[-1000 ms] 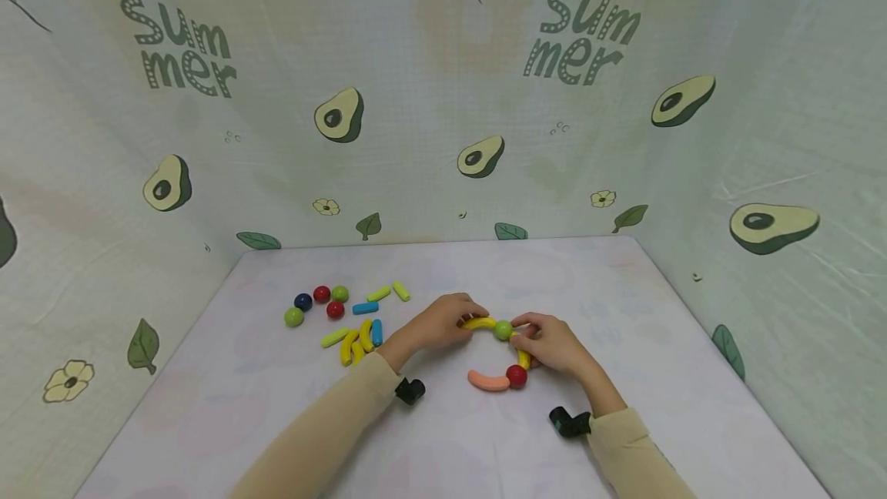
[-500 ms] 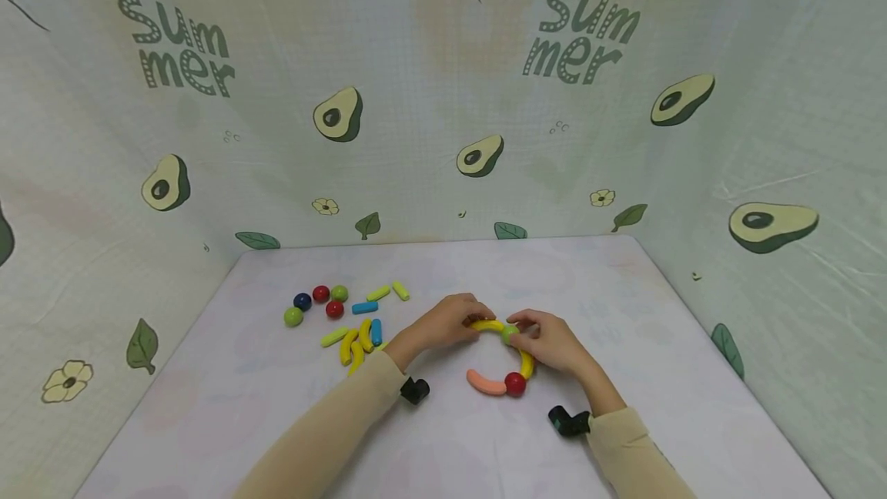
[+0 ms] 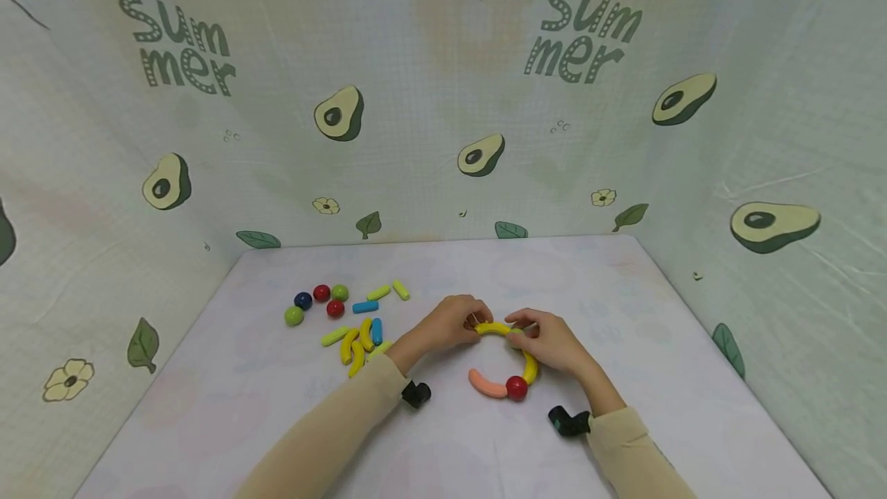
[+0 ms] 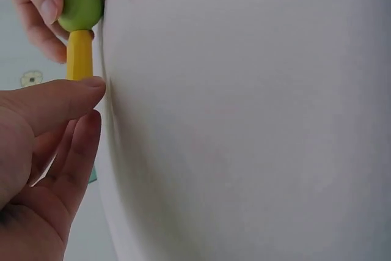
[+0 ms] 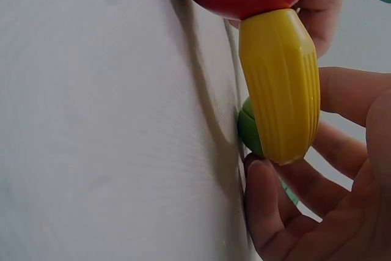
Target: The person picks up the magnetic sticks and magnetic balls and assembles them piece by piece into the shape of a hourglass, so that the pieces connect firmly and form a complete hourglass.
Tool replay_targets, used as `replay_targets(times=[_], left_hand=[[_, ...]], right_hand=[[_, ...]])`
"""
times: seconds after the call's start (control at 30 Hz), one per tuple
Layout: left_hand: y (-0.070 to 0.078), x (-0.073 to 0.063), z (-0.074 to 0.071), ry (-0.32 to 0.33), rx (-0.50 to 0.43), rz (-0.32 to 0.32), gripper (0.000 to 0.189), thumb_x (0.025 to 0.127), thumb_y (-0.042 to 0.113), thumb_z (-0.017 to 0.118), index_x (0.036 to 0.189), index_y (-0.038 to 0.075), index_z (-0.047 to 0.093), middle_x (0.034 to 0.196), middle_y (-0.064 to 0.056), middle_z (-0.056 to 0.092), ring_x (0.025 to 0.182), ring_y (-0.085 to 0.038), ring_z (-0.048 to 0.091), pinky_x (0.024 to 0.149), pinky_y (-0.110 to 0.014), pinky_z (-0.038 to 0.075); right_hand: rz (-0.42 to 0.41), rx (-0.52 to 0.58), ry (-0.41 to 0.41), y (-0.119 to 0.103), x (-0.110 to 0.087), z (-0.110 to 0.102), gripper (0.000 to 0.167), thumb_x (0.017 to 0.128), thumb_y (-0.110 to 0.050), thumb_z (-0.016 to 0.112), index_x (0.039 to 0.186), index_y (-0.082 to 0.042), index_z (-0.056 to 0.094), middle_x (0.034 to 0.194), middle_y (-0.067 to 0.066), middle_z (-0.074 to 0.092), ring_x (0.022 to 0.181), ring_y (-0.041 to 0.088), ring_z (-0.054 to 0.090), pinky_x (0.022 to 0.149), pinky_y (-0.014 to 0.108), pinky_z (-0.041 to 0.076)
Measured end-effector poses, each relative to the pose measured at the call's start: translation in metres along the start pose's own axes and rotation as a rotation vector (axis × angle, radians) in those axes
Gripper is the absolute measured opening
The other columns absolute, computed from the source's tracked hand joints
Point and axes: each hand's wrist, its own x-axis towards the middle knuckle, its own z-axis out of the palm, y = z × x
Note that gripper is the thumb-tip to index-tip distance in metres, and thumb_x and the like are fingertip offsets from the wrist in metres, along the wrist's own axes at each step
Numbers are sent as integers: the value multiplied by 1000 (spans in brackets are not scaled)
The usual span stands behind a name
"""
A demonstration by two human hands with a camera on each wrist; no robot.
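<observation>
My left hand (image 3: pixel 453 322) pinches the left end of a yellow curved rod (image 3: pixel 493 328) between thumb and fingers. At that rod's other end is a green ball (image 4: pixel 81 9), which my right hand (image 3: pixel 550 339) holds; in the head view the right thumb covers most of it. From the ball a second yellow curved rod (image 5: pixel 281 84) runs down to a red ball (image 3: pixel 516 388). A salmon-coloured curved rod (image 3: pixel 487 385) joins the red ball on its left. Together these pieces form an arc with its gap on the left.
Loose pieces lie left of my left hand: yellow curved rods (image 3: pixel 356 358), lime straight rods (image 3: pixel 379 293) and blue straight rods (image 3: pixel 365 306). Farther left are red, green and dark blue balls (image 3: pixel 302 300). Printed cloth (image 3: pixel 416 199) surrounds the white table (image 3: pixel 443 445) at the back and sides.
The right fingers have gone from the second yellow rod to the green ball. That ball has shifted right, the left hand slightly right with its rod, and the red ball a little nearer.
</observation>
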Motion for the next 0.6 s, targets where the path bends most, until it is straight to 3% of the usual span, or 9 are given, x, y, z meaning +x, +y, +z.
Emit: replay_targets(times=[0.2,0.47,0.6], left_hand=[[1,0,3,13,-28,12,29,92,5,83,118,14,75,106,6,69,91,-3,62,83,-14,54],[6,0,3,11,-22,88,27,94,3,81,119,12,75,109,3,71,94,-4,63,85,-14,54],[9,1,4,7,-24,92,28,93,3,81,119,13,76,108,4,70,94,-2,63,85,-12,54]], right_hand=[[-16,18,-3,0,0,1,30,98,-25,78,124,-12,75,113,5,75,93,17,68,76,31,57],[8,3,17,-1,0,2,23,96,-19,79,118,-12,77,95,-1,74,85,15,65,74,28,54],[28,-4,19,-1,0,1,22,96,-19,78,117,-10,78,92,-2,72,82,15,62,72,27,53]])
